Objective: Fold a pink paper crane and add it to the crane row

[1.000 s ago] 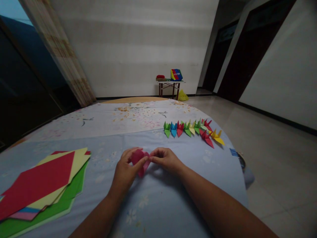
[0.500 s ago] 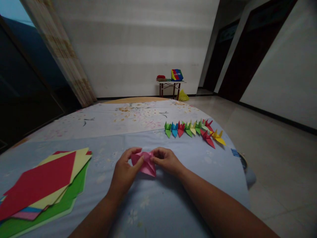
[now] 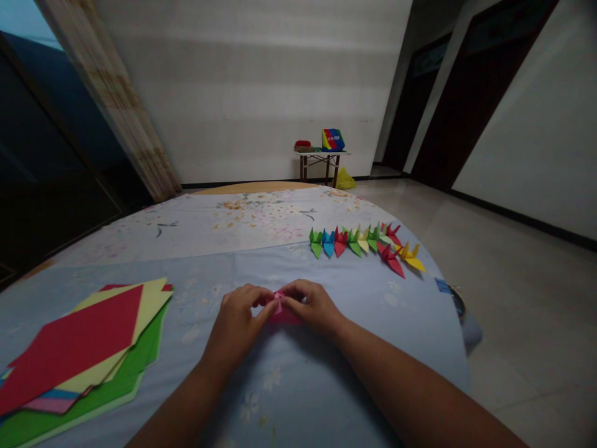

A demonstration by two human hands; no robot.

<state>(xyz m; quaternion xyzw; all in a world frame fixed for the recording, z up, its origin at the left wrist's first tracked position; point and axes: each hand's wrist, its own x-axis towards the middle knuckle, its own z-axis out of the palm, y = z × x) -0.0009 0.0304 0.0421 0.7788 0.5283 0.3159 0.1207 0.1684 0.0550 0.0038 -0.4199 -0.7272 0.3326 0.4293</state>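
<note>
A small folded piece of pink origami paper (image 3: 284,317) is pinched between both hands over the blue part of the tablecloth. My left hand (image 3: 245,314) grips its left side with thumb and fingers. On the right side, my right hand (image 3: 312,305) pinches it close to the left fingertips. Much of the paper is hidden behind the fingers. Beyond my right hand stands a row of folded paper cranes (image 3: 341,241) in green, blue, red, pale yellow and yellow.
A stack of coloured paper sheets (image 3: 84,336), red on top, lies at the left. The round table's cloth (image 3: 252,218) has floral prints. Past the table's right edge is a stool-like object (image 3: 471,333), partly hidden. A small table (image 3: 319,154) stands by the far wall.
My fingers have come closer together over the pink paper. Less of the paper shows now, and it looks narrower and more tightly gathered.
</note>
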